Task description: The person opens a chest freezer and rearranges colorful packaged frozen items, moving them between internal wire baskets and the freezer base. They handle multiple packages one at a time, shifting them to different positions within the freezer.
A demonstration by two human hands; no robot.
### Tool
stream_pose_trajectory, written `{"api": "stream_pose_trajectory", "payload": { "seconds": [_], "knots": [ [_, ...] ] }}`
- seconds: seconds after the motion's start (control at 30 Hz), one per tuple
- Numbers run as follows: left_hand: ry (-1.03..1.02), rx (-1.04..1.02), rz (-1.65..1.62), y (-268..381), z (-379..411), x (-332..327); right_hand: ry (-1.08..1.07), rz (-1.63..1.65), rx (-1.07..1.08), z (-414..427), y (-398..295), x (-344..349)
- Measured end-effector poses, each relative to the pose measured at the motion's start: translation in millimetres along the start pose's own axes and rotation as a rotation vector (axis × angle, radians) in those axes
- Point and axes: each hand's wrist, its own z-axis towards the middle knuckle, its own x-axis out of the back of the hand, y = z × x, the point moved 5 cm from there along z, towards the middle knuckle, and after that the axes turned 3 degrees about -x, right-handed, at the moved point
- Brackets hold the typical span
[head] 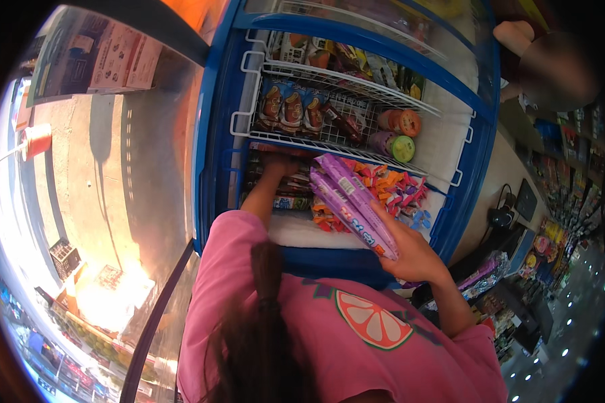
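Observation:
My right hand (412,252) grips long purple ice-pop wrappers (354,209) over the near part of a blue chest freezer (476,151). Under their upper end lies a heap of small orange, pink and purple wrapped pieces (383,184). Inside the freezer's near left corner, my left hand (278,163) reaches among dark-wrapped packets (292,185). Shadow hides its fingers, so a hold cannot be made out. Beyond both hands, a white wire basket (348,113) holds brown-and-blue ice-cream packets (292,108), an orange-lidded cup (410,122) and a green-lidded cup (402,148).
Another wire basket with colourful packets (320,52) sits farther back, beneath the blue-framed lid (368,38). At the right are a counter (476,201) with a black device (501,215) and another person's arm (517,38). A printed carton (126,55) stands at upper left.

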Motion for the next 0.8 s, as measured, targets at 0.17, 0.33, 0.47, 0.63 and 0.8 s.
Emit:
{"api": "stream_pose_trajectory", "payload": {
  "seconds": [0.17, 0.33, 0.47, 0.63, 0.8],
  "knots": [
    [-0.34, 0.169, 0.053, 16.4, -19.7, 43.0, 0.018, 0.099, -0.073, -15.4, 17.7, 0.9],
    [-0.199, 0.133, -0.127, 9.2, -23.4, 47.3, 0.034, 0.227, -0.025, -23.2, 19.3, -4.3],
    [-0.31, -0.385, -0.425, 27.4, -24.3, 32.2, 0.045, 0.226, -0.032, -27.3, 20.1, -7.4],
    [-0.192, -0.22, 0.059, 39.0, -26.5, 13.2, 0.078, -0.082, -0.06, -22.0, -2.4, 0.4],
    [-0.102, -0.121, 0.028, 38.4, -39.4, 8.3, 0.039, -0.452, 0.219, 23.7, -53.8, -11.1]
  ]
}}
